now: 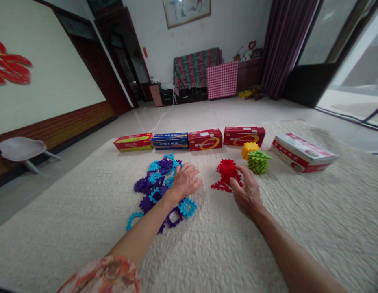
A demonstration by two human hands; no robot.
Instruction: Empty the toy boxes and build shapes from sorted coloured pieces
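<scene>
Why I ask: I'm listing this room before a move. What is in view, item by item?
rug: one, cream, under everything on the floor
cartons: four, yellow-red, blue and two red, in a row across the rug
tilted box: one, white and red, far right of the rug
loose plastic pieces: many, purple and blue, heaped left of centre
plastic stacks: three, red, yellow and green, right of the heap
stool: one, white, left of the rug
checked cloth: one, red and white, by the far wall
curtain: one, dark purple, far right corner
left hand: one, on the heap
right hand: one, at the red stack
sleeve: one, orange floral, bottom edge
</scene>
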